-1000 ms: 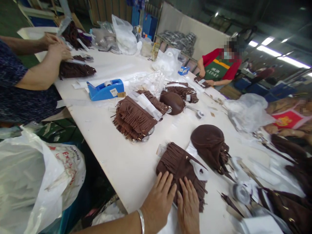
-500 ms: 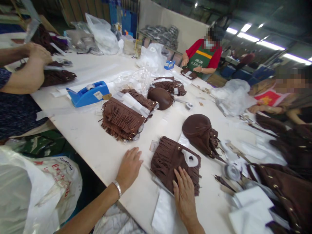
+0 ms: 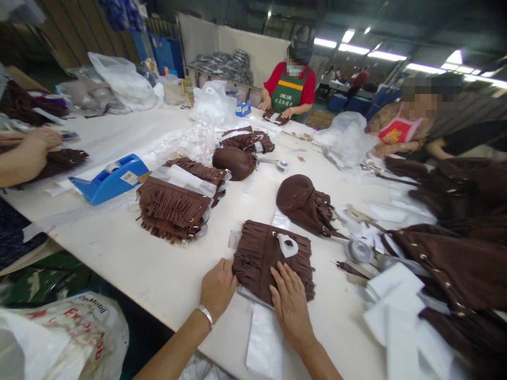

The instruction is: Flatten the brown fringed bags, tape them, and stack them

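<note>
A brown fringed suede bag (image 3: 269, 253) lies flat on the white table (image 3: 158, 264) right in front of me, with a white paper tab near its top edge. My left hand (image 3: 217, 287) grips the bag's near left corner, fingers curled round the edge. My right hand (image 3: 291, 306) lies flat on the bag's near part, fingers stretched out. A strip of white paper (image 3: 264, 343) sticks out from under the bag toward me.
A stack of fringed bags (image 3: 174, 203), a blue tape dispenser (image 3: 111, 179), a domed brown bag (image 3: 303, 203) and a tape roll (image 3: 358, 250) lie beyond. White paper sheets (image 3: 396, 295) and dark brown bags (image 3: 451, 258) lie right. Other people work at the left, far and right sides.
My left hand has come back from the bare table to the bag's left corner and closed on it. My view has swung to the right.
</note>
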Tool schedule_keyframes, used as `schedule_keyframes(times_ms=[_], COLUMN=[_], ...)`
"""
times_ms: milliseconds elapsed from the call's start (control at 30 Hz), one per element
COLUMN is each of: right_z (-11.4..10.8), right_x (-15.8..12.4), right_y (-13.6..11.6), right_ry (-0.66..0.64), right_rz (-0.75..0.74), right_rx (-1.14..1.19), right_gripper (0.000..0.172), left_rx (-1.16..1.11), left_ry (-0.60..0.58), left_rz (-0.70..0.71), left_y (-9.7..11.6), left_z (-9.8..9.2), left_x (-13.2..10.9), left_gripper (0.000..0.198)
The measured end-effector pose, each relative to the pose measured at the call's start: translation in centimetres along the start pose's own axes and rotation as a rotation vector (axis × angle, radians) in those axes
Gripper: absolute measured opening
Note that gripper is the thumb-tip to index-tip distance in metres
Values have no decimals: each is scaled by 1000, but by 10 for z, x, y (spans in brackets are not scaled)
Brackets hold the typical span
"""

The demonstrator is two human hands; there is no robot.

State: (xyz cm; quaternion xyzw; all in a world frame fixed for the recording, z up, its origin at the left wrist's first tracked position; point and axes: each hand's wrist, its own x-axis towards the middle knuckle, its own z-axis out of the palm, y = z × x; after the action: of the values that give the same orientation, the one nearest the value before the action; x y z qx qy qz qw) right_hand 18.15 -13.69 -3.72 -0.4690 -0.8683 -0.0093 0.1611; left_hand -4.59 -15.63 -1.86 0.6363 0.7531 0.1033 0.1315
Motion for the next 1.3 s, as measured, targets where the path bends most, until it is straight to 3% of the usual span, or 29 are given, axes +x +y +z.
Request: schedule_keyframes(times_ms=[200, 500, 667, 733, 833, 900, 967, 1100, 1300], right_z=[-4, -9, -11, -15, -27, -38, -49, -57, -49], right_x=[1, 3, 2, 1, 0, -2, -6, -16, -21], right_y=[0, 5, 5, 6, 11, 18, 27, 44, 55], right_ry=[-34, -70, -75, -80, -101, -149, -212, -251, -243], right_rz=[28, 34, 63, 60, 34, -19, -95, -138, -90], right_rx=[0, 27, 108, 145, 205, 249, 287, 286, 302], right_gripper=[47, 43, 44, 45, 46, 53, 65, 81, 80], left_rx=[-8, 31, 106, 109, 87, 116, 184, 297, 336], left_ry=[-17, -88, -111, -37, 59, 34, -2, -32, 42], left_rz=[-16, 79, 151, 242, 589, 800, 890, 927, 937], left_y=[4, -11, -10, -2, 23, 40, 52, 54, 46], left_z=[4, -5, -23, -34, -43, -38, -28, -8, 4], left_x=[3, 16, 7, -1, -12, -12, -7, 5, 6], left_gripper=[18, 22, 24, 30, 39, 48, 63, 72, 69])
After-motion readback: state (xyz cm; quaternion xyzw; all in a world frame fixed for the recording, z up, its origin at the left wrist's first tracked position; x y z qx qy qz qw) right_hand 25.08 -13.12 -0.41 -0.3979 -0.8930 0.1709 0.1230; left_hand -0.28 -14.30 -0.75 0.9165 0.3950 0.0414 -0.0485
